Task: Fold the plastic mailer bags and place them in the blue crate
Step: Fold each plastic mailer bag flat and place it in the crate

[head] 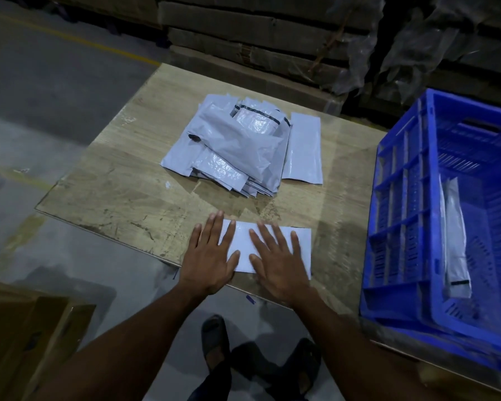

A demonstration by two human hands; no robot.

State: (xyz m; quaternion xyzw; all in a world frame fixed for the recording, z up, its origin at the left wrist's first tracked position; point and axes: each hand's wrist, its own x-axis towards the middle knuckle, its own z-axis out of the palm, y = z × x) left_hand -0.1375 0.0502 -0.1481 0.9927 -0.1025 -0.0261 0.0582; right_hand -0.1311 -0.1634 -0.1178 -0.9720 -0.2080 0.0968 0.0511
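Both hands lay flat with straight, spread fingers, neither grip closed on anything: the left hand (211, 257) and right hand (278, 261) pressed a folded mailer bag (243, 244) onto the near edge of the wooden surface (122, 186). A pile of unfolded mailer bags (237, 149) sat beyond. One folded bag (456, 241) lay inside the blue crate (399, 227) to the right.
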